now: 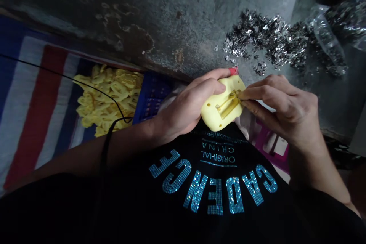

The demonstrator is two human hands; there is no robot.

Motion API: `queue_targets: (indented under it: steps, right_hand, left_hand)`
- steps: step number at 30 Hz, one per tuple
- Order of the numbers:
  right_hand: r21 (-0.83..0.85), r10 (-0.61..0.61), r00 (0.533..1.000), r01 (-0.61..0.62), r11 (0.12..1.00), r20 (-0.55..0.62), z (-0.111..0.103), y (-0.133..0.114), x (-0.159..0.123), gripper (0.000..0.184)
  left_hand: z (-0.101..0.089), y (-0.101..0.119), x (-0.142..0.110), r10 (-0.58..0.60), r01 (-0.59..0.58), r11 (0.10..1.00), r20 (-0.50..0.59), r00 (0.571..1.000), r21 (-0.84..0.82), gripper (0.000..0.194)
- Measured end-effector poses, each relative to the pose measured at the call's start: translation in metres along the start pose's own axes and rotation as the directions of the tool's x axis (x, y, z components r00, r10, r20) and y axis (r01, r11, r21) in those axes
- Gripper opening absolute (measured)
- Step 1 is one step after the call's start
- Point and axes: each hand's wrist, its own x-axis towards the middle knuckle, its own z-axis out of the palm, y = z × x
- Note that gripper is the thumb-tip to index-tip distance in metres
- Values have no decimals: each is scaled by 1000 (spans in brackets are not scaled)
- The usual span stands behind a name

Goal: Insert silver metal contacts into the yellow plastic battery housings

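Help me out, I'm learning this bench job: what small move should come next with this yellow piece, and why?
Probably press the brass strip down into the recess of the yellow plastic housing: the right hand pinches its end, and the left hand steadies the housing.

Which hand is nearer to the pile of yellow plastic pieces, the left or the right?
The left hand is nearer, beside the pile of yellow plastic pieces; the right hand is farther away, past the left hand.

Matt yellow plastic (pixel 210 112), shiny brass insert (pixel 227 105)
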Motion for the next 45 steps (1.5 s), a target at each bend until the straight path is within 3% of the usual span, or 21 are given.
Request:
queue_targets:
  steps: [8,12,17,20,22,25,29,34,37,40,42,45]
  right_hand:
    - [-192,-87,994,99,977,65,-1,-10,6,13]
    - [-246,-81,992,103,964,96,-2,-14,5,22]
    - [-208,-63,998,67,976,26,1,-14,-3,33]
    - [-63,65,992,-72,995,-107,5,-9,-11,31]
    - [75,197,964,-186,980,-178,10,-2,-15,25]
    - [262,347,927,-302,917,-145,18,14,-17,29]
    - [440,415,910,-381,813,21,23,28,-12,56]
    - [466,394,918,-369,804,46,23,34,-5,58]
    - [408,355,935,-313,858,-28,27,36,-6,59]
    - [376,311,942,-245,894,-124,36,37,-10,59]
    - [377,306,928,-210,902,-214,44,38,-16,57]
    - [344,318,857,-180,922,-404,56,39,-26,57]
  left_hand:
    - [6,1,-2,-35,31,997,-59,998,-72,56]
    - [6,-1,-1,-31,22,993,-69,997,-118,57]
    - [4,-2,0,-28,20,995,-80,996,-100,57]
    - [-2,-7,3,20,-22,999,-50,999,-42,53]
    - [-9,-12,6,54,-54,999,-11,998,5,53]
    - [-16,-19,8,135,-139,983,36,990,122,56]
    - [-15,-20,6,320,-324,873,73,945,365,59]
    - [-3,-15,4,498,-514,593,219,839,620,56]
    - [0,-15,8,547,-585,433,316,775,686,59]
    - [2,-19,13,572,-614,346,359,738,710,59]
    - [2,-21,15,575,-628,340,374,728,700,60]
    - [1,-21,16,571,-626,406,351,743,666,64]
